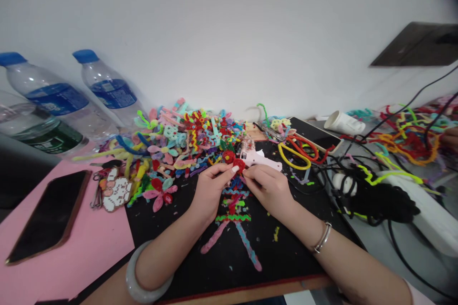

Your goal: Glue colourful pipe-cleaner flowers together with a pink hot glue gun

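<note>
My left hand [210, 186] and my right hand [266, 185] meet over a black mat [171, 228], both pinched on a small red pipe-cleaner flower [239, 166]. Below them lies a pipe-cleaner figure [232, 221] with red, blue and green bands and pink and blue legs. A pink glue gun [260, 159] rests just behind my right hand. A heap of colourful pipe-cleaner pieces [179, 140] is piled behind my left hand. My left wrist wears a pale bangle, my right a thin silver one.
A dark phone [50, 214] lies on pink paper [89, 248] at the left, next to a beaded charm [116, 193]. Water bottles [103, 90] lie at the back left. Another phone [315, 134], cables [372, 195] and more pipe cleaners [408, 140] fill the right.
</note>
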Available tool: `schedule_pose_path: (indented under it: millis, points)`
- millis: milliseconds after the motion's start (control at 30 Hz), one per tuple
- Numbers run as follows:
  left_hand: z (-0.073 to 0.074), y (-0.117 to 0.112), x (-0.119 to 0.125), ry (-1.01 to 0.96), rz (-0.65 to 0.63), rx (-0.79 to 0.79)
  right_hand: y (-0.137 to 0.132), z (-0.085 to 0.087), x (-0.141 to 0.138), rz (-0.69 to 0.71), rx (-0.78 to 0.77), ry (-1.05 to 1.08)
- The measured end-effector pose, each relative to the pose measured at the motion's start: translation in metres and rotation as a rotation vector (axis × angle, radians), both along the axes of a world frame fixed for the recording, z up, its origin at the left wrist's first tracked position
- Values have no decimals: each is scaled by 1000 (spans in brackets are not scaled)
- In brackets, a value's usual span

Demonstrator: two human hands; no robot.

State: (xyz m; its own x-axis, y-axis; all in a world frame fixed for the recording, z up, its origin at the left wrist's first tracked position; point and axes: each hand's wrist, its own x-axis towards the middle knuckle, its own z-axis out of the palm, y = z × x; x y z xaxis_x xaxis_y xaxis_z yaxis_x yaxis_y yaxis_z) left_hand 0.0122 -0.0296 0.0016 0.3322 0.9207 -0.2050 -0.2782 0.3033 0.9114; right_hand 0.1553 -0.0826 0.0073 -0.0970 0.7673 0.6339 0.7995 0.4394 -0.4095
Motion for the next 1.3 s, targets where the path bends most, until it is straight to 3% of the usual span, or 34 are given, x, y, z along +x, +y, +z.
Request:
schedule_pose_path:
  millis: [1300]
  points:
    - [-4,1,-1,19,-15,24,1,1,2,10,-22,28]
